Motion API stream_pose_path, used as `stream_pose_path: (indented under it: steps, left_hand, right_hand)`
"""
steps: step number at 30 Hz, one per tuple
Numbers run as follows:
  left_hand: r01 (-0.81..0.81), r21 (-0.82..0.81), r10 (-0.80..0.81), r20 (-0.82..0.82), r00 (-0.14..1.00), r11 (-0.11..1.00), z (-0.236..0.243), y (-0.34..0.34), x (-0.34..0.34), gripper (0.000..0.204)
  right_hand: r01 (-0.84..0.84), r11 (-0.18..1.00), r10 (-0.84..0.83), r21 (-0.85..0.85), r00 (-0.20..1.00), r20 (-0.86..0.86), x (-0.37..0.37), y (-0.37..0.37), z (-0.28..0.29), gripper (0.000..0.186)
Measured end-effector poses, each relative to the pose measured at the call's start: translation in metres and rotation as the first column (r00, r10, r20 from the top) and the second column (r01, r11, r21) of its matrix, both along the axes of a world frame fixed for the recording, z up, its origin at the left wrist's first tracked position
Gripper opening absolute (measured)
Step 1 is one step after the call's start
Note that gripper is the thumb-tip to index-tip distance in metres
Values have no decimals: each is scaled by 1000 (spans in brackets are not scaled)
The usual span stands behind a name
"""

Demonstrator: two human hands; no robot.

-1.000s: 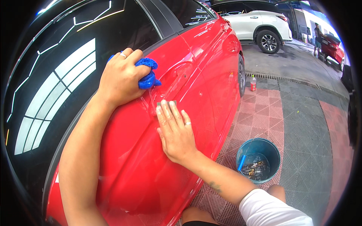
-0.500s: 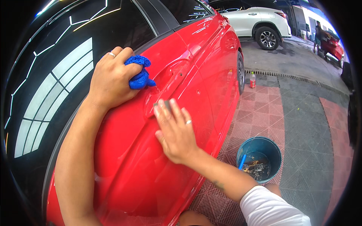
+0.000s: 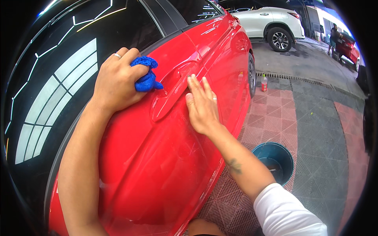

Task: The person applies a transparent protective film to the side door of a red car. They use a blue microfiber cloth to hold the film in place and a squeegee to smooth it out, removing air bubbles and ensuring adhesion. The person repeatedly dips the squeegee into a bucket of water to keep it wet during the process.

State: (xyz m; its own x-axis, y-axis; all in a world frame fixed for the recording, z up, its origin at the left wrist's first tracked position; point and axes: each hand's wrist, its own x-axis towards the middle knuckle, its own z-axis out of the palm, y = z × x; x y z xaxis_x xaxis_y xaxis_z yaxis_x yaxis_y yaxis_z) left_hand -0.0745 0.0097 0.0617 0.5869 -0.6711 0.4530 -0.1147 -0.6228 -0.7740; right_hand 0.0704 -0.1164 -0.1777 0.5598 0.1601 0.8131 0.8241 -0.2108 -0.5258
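I count two hands at work on one red car door. My left hand is bunched around a single blue cloth, fingers curled and pinching it against the door just below the dark window, right beside the door handle. My right hand lies flat on the panel, fingers straight and close together, fingertips touching the handle's far end. I see one ring on each hand.

Down on the ground I count one blue bucket near my right forearm, and one small red bottle standing well apart beside the drain grate. The floor is reddish and grey grid tile, wet in places. Farther back stand one white car and one red vehicle, with a person next to it.
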Motion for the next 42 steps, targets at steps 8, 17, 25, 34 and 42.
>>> stream_pose_path:
  steps: [8, 17, 25, 34, 42]
  left_hand:
    - [-52, -21, 52, -16, 999, 998, 0, 1, 0, 30]
    - [17, 3, -17, 6, 1000, 1000, 1, -2, 2, 31]
    - [26, 2, -26, 2, 1000, 1000, -2, -1, 4, 33]
    - [-20, -5, 20, -5, 1000, 1000, -2, 3, -1, 34]
    - [-5, -5, 5, -3, 1000, 1000, -2, 3, -2, 33]
  right_hand:
    - [73, 997, -75, 25, 992, 100, -24, 7, -4, 59]
    - [88, 996, -87, -4, 988, 125, -27, 6, -15, 64]
    - [42, 990, -3, -137, 963, 269, -65, -15, -18, 67]
    - [-9, 984, 54, -177, 966, 253, -81, -14, -16, 68]
    - [-34, 993, 58, -110, 975, 216, -70, -9, -9, 65]
